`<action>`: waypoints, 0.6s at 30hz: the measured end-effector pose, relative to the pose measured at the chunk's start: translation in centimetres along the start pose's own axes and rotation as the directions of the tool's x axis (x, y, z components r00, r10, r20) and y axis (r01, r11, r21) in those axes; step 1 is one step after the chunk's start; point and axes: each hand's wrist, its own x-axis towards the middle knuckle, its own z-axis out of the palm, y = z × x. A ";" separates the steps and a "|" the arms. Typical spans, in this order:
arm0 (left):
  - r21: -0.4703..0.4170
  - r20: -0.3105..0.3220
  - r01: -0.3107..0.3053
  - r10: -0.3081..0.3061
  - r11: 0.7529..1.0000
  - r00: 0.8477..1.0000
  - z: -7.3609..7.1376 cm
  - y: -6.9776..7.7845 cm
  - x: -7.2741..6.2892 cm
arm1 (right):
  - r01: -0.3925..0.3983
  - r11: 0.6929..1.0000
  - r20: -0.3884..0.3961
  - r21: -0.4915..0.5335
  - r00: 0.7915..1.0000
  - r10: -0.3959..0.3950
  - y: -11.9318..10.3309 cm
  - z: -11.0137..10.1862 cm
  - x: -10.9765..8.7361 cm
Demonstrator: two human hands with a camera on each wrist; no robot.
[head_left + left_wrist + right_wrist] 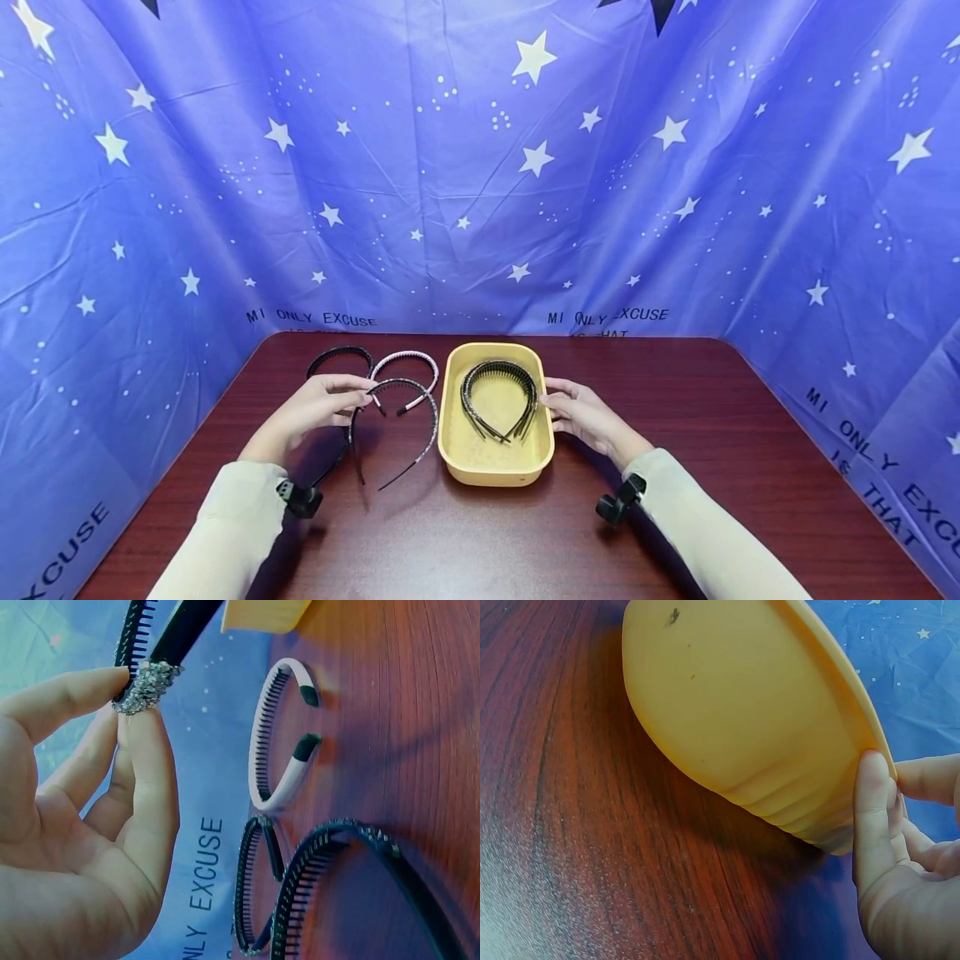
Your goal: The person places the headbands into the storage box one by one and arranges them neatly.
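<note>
My left hand (318, 408) pinches a black toothed headband (436, 421) by its band, holding it up left of the yellow tub (491, 477). Silver glitter covers the pinched part of this headband (154, 684) in the left wrist view. Several dark headbands (468, 407) lie nested together inside the tub. At the tub's right side, my right hand (585, 417) grips the rim between thumb and fingers. The right wrist view shows the thumb against the tub's outer wall (742, 712).
A pale pink headband (408, 354) with dark tips lies behind the held one. Beside it is a black headband (337, 351). Another dark glittery headband (300, 881) is partly hidden by my left hand in the head view. A starry blue cloth (480, 167) hangs behind the dark red table (480, 542).
</note>
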 end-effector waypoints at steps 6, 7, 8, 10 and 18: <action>-0.028 -0.015 -0.022 0.022 0.999 1.000 0.7 0.6 0.2 | -0.008 1.000 -0.003 0.006 1.000 0.008 -0.1 0.0 0.1; -0.039 -0.021 -0.022 0.021 0.999 1.000 0.9 0.6 0.2 | -0.008 1.000 -0.003 0.005 1.000 0.008 -0.1 0.0 0.1; -0.052 -0.025 -0.026 0.025 0.998 0.999 1.1 0.6 0.3 | -0.006 1.000 0.000 0.004 1.000 0.006 -0.1 0.0 0.1; -0.078 -0.031 -0.037 0.035 0.996 0.999 1.5 0.6 0.5 | -0.007 1.000 -0.002 0.005 1.000 0.007 0.0 0.0 0.1; -0.152 -0.066 -0.085 0.075 0.985 0.995 3.4 1.7 1.1 | -0.002 1.000 -0.001 0.010 1.000 0.002 0.1 -0.1 0.1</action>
